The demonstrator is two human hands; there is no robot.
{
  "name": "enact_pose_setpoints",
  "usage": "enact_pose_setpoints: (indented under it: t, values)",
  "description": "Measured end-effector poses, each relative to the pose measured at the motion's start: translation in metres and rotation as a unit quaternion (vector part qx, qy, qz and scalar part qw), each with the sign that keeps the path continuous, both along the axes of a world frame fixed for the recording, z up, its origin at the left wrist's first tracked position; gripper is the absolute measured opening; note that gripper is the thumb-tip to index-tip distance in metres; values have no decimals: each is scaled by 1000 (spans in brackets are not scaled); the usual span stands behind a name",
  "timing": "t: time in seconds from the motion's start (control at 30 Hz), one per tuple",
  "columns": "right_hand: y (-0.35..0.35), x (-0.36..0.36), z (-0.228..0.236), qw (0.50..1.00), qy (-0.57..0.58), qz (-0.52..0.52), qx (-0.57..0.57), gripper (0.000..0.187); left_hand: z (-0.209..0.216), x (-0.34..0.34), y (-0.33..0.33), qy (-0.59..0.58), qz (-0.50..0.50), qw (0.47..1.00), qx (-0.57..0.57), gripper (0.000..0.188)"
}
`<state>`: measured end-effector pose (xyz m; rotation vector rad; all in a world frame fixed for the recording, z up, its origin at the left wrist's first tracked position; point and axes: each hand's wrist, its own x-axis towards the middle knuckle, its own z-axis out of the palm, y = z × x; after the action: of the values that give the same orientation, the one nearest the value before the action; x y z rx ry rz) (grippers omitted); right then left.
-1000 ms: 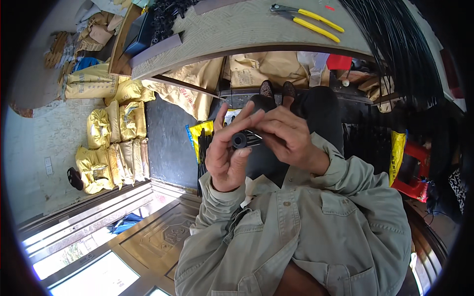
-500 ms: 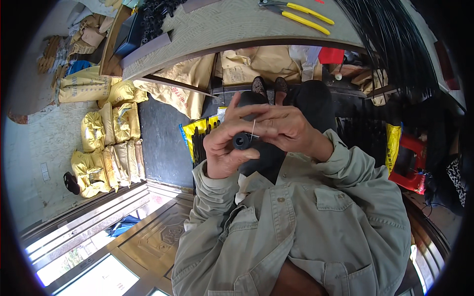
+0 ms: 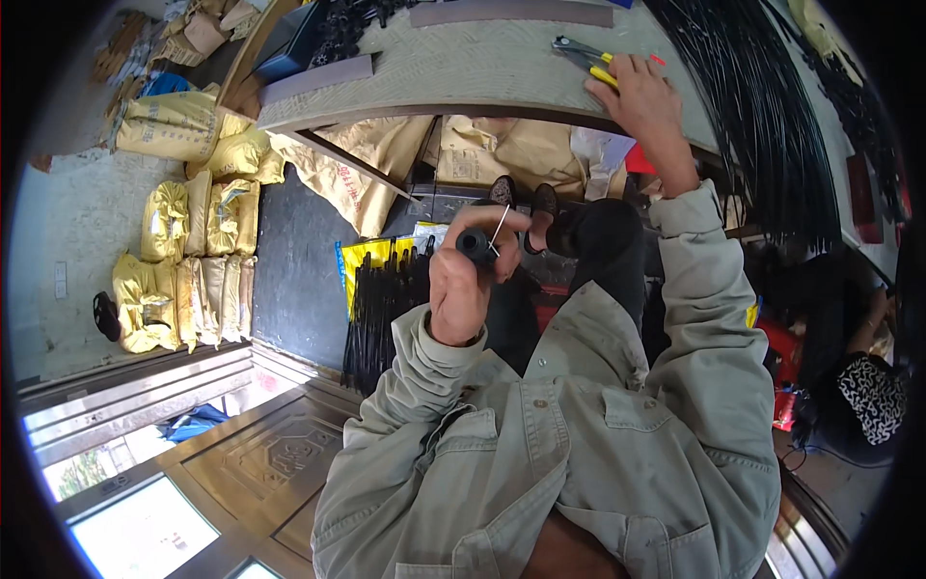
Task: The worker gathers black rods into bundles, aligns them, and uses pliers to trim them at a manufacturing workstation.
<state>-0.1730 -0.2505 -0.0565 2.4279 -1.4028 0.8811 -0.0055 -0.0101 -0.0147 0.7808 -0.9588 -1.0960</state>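
In front of my body, my left hand (image 3: 463, 289) grips a short black tube (image 3: 474, 244) whose round open end faces up. A thin pale strip or wire (image 3: 500, 227) sticks out beside the tube, close to my index finger. My right arm reaches forward to the workbench. There my right hand (image 3: 644, 101) is closed over the yellow handles of a pair of pliers (image 3: 600, 74), covering most of them. The metal jaws of the pliers point left and lie over the bench top.
Long black strips (image 3: 748, 106) hang over the bench's (image 3: 482, 63) right part. Black small parts (image 3: 352, 29) and grey flat bars (image 3: 318, 79) lie at its left. A bundle of black rods (image 3: 386, 309) stands left of my legs. Yellow sacks (image 3: 227, 217) line the wall. A person sits at right.
My right hand has left the tube and moved forward and right onto the pliers. My left hand keeps the tube. The view has shifted slightly.
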Motion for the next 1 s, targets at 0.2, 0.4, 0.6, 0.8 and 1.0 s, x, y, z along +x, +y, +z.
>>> enact_pose_setpoints:
  t: [0.2, 0.4, 0.6, 0.8, 1.0]
  values:
    - [-10, 3, 2, 997, 18, -1, -75, 25, -15, 17, -2, -76, -10, 994, -75, 51]
    - [137, -14, 72, 908, -130, 321, 236, 22, -17, 11, 4, -84, 108, 990, -20, 58]
    - [174, -6, 100, 958, 92, 273, 16, 27, -18, -4, 5, -130, 180, 974, 37, 61]
    - [182, -5, 100, 952, 146, 269, 28, 24, -19, -8, 13, -172, 263, 947, 56, 63]
    - [201, 1, 25, 967, 4, 241, 87, 13, -24, -14, 7, -203, 300, 931, 50, 65]
